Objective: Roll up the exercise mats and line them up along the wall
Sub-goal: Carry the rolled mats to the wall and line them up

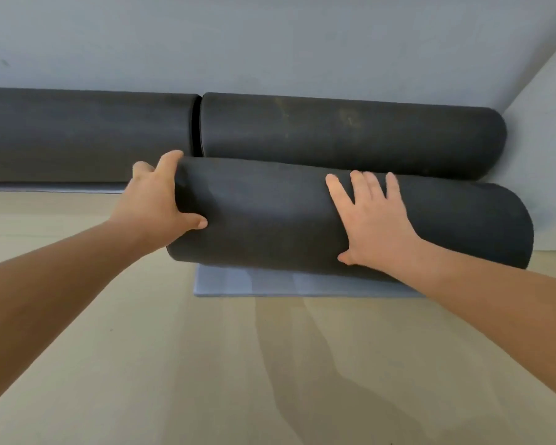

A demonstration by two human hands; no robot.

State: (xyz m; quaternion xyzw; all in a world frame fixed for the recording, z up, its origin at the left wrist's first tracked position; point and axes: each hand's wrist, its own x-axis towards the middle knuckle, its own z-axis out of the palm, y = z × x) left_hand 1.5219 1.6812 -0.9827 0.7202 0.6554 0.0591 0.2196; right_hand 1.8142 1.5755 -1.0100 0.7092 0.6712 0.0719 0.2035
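Observation:
A rolled dark grey mat (270, 216) lies on the floor in front of me, with a short light grey flap (270, 284) of it still flat beneath its near side. My left hand (158, 203) grips the roll's left end, thumb on the front and fingers over the end. My right hand (373, 216) presses flat on top of the roll, fingers spread. Behind it, two more rolled dark mats, one on the left (84, 136) and one on the right (350, 136), lie end to end against the wall.
A pale grey wall (270, 43) runs across the back and meets a white side wall (552, 123) at the right corner. The light wooden floor (174, 364) stretches toward me.

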